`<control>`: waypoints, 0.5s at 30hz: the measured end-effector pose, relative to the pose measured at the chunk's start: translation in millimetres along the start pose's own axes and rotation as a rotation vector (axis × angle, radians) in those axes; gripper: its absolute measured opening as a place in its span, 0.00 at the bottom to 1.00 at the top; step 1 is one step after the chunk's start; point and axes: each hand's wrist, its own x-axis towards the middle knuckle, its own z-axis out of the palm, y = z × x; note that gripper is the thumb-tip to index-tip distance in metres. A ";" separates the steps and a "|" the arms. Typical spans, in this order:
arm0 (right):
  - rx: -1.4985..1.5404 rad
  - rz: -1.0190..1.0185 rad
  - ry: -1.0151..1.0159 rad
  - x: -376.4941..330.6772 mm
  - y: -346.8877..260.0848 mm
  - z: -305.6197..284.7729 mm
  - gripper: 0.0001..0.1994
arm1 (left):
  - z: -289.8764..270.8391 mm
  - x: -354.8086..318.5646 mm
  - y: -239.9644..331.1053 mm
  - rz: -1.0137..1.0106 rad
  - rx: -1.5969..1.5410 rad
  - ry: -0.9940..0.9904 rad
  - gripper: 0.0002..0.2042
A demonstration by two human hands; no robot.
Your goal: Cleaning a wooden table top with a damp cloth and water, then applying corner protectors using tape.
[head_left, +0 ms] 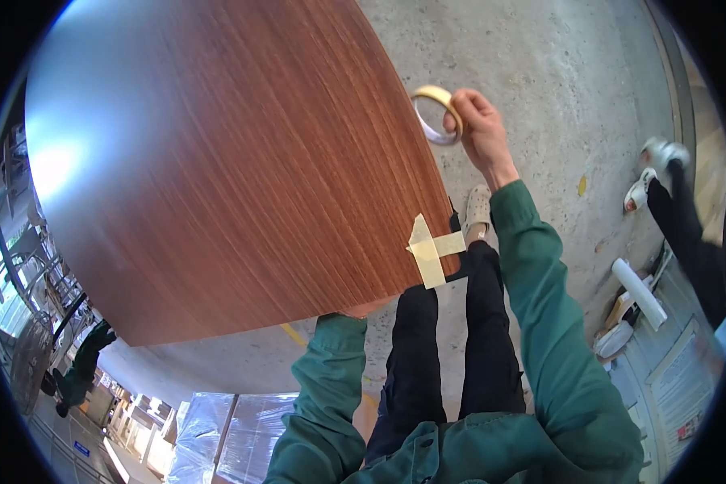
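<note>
A large brown wood-grain panel fills the upper left of the view. My right hand is raised past the panel's right edge, closed on a roll of yellowish masking tape. Crossed strips of the same tape are stuck on the panel's lower right corner. My left hand is hidden beneath the panel's near edge; only its green sleeve shows, reaching up under the board. My dark trouser legs and a light shoe stand below on the concrete.
Concrete floor lies to the right. Another person's dark legs and white shoes stand at the right edge. A white roll and papers lie lower right. Plastic-wrapped stacks sit at the bottom left, and a person in green is at the left.
</note>
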 end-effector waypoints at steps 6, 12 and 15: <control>-0.452 0.216 0.207 -63.7 10.7 -28.2 0.10 | 22.9 3.6 18.5 -0.050 -0.191 0.024 0.25; -0.316 0.341 0.419 -137.8 20.8 -67.6 0.09 | 16.0 14.4 30.1 -0.121 -0.337 0.150 0.23; -0.292 0.403 0.432 -163.7 21.9 -71.1 0.08 | -8.2 14.9 25.1 -0.163 -0.387 0.254 0.22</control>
